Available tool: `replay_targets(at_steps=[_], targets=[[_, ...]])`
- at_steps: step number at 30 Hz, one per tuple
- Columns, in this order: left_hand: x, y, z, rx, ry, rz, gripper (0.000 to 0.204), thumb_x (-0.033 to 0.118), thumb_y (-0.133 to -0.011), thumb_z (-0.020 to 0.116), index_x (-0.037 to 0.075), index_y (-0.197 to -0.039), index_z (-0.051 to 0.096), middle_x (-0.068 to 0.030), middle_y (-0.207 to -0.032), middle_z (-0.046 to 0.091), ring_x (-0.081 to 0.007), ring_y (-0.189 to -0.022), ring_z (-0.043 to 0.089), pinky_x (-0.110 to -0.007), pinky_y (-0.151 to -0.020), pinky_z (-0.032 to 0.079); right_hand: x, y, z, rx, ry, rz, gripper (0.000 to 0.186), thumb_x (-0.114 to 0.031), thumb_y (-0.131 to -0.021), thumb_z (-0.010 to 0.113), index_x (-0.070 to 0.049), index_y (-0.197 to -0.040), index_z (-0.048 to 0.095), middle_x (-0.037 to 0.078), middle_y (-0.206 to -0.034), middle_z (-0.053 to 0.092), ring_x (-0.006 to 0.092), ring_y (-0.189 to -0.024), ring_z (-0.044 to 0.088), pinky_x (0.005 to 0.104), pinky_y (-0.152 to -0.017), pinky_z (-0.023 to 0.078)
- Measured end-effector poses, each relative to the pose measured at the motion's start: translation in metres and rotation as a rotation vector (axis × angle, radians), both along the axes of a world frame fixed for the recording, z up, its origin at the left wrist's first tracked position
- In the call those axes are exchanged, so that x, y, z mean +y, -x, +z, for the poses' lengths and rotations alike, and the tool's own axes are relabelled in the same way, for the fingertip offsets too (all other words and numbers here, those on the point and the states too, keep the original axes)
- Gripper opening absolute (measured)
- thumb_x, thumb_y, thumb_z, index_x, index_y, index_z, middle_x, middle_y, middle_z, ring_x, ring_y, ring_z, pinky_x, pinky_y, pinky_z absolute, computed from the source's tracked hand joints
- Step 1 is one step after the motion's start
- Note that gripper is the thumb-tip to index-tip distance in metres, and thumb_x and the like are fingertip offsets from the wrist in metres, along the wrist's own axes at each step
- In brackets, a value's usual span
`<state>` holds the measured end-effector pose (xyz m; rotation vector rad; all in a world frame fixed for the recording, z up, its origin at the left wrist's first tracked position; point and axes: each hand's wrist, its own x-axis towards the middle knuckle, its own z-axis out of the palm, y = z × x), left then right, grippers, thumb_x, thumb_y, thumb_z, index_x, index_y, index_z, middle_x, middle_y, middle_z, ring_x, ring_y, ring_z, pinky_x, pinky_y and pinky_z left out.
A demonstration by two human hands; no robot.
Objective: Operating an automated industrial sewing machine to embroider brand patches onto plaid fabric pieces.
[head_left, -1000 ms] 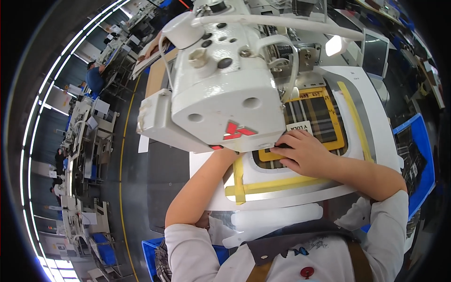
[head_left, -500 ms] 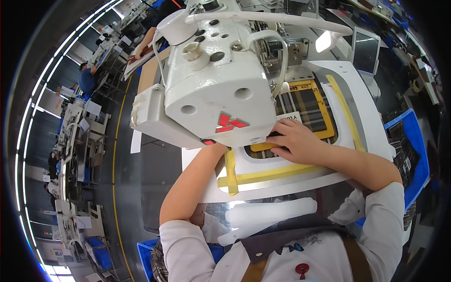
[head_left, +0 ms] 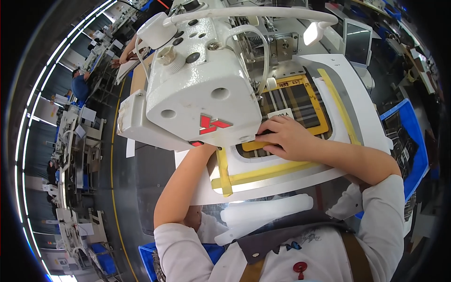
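A white sewing machine head (head_left: 202,89) with a red emblem hangs over my work area. Below it, plaid cloth (head_left: 291,99) in black, grey and brown lies inside a yellow frame (head_left: 320,113). A small white label (head_left: 281,113) rests on the cloth. My right hand (head_left: 291,139) lies over the frame's near bar, fingers bent and thumb apart, fingertips by the machine's lower edge. Only the wrist of my left hand (head_left: 206,150) shows; its fingers are hidden beneath the machine head. Yellow tape (head_left: 268,174) borders the white sheet (head_left: 253,193) around the frame.
A lit lamp (head_left: 314,34) on a white arm reaches over the frame. Behind it stands a screen (head_left: 357,42). Blue bins (head_left: 418,155) with dark plaid cloth sit beside me. Another person's hand (head_left: 126,56) touches papers at the far left.
The whole scene has shifted slightly left in the picture. My right hand stays on the yellow frame, and my left hand remains under the machine head.
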<state>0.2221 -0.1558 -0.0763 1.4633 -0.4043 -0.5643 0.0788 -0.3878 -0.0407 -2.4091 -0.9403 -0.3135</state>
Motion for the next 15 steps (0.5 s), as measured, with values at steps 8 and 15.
replay_targets(at_steps=[8,15], targets=[[-0.007,0.040,0.054,-0.665,-0.325,-0.140,0.036,0.006,-0.090,0.054,0.002,-0.126,0.054,-0.0140,-0.131,0.057,-0.0202,-0.110,0.059,-0.031,-0.094,0.047,-0.005,0.002,0.018,0.146,-0.013,0.024,0.027,-0.021,-0.085,0.065,-0.009,-0.110,0.066,0.006,-0.109,0.059,0.0246,-0.106,0.054,0.0392,-0.094,0.041],[0.034,0.015,0.006,-1.099,-0.486,-0.110,0.032,0.001,-0.083,0.058,0.004,-0.114,0.060,-0.0119,-0.124,0.062,-0.0264,-0.111,0.058,-0.036,-0.097,0.045,-0.003,-0.058,0.029,-0.049,0.163,-0.002,0.035,-0.030,-0.085,0.064,-0.006,-0.110,0.065,0.006,-0.120,0.060,0.0236,-0.115,0.053,0.0382,-0.103,0.037]])
